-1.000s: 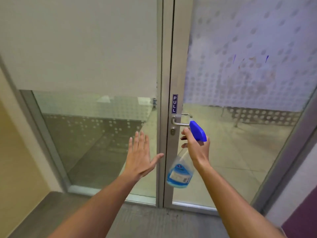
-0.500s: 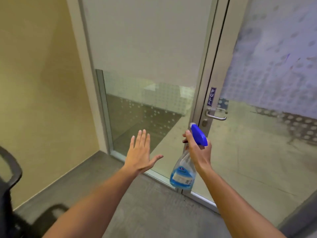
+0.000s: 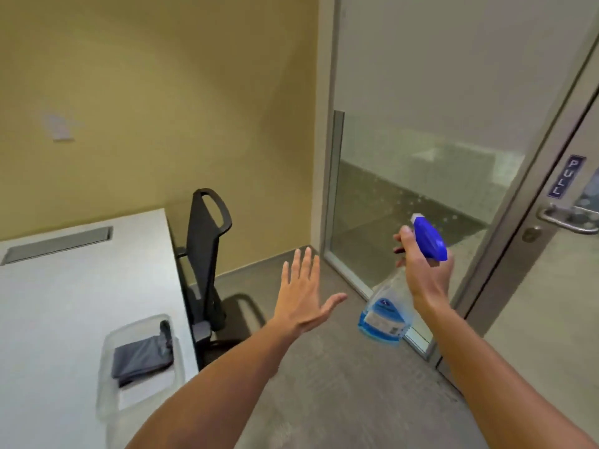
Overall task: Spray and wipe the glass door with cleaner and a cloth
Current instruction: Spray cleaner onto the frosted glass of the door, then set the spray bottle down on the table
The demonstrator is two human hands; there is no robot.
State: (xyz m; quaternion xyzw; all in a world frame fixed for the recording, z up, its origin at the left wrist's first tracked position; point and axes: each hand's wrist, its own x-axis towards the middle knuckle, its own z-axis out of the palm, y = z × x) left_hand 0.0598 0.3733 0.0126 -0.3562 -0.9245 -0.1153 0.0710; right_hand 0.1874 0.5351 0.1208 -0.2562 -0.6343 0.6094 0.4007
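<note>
My right hand (image 3: 424,273) grips the neck of a clear spray bottle (image 3: 385,314) with blue liquid and a blue trigger head, held upright in front of the glass side panel (image 3: 405,202). The glass door (image 3: 551,303) with its lever handle (image 3: 567,218) and a PULL sign stands at the far right. My left hand (image 3: 304,293) hovers flat with its fingers spread, holding nothing, over the floor. A folded grey cloth (image 3: 142,358) lies in a clear plastic tray (image 3: 107,380) on the white table at lower left.
A white table (image 3: 64,303) fills the lower left, with a grey cable slot near its back edge. A black office chair (image 3: 204,254) stands between the table and the yellow wall. Grey carpet floor (image 3: 340,384) lies under my arms.
The view has swung left, away from the door, bringing the table, chair and cloth tray into sight. Both hands keep the same pose; the bottle stays in my right hand.
</note>
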